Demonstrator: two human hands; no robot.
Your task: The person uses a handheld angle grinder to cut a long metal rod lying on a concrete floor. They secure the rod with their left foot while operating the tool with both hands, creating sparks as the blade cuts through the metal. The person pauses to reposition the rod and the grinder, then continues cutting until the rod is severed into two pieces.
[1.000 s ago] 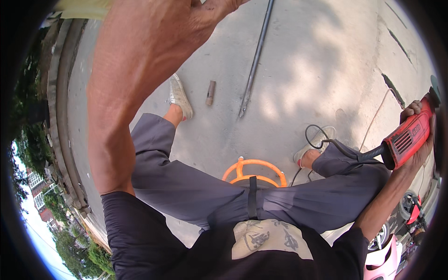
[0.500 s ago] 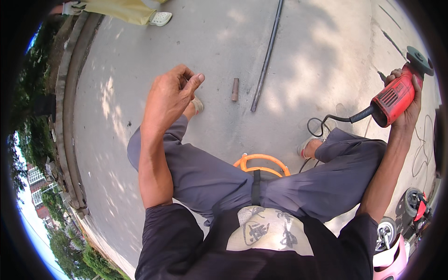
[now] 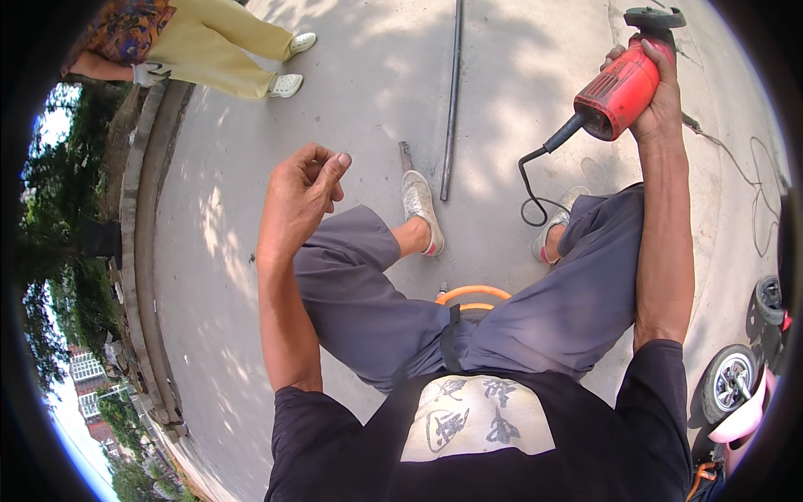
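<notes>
My right hand [image 3: 657,109] grips a red angle grinder [image 3: 615,96] raised at upper right, its grey disc [image 3: 654,18] uppermost. Its black cord [image 3: 524,180] loops down near my right foot. My left hand [image 3: 305,188] hovers over the concrete at centre left, fingers curled and thumb against them, with nothing visible in them. A long dark pipe [image 3: 454,92] lies on the ground ahead. Beside it a short rusty metal piece [image 3: 404,152] is partly hidden by my left shoe [image 3: 422,209]. An orange stool frame [image 3: 473,293] shows between my legs.
Another person in yellow trousers [image 3: 226,50], one white glove [image 3: 149,75] showing, stands at upper left. A concrete kerb [image 3: 132,243] with greenery runs along the left. Wheels [image 3: 728,385] and pink bodywork [image 3: 744,418] of small vehicles sit at lower right, below a loose cable [image 3: 761,234].
My left hand has dropped from the top edge. My right hand and grinder have risen leftward. My left foot now reaches the short metal piece. The other person shows more fully.
</notes>
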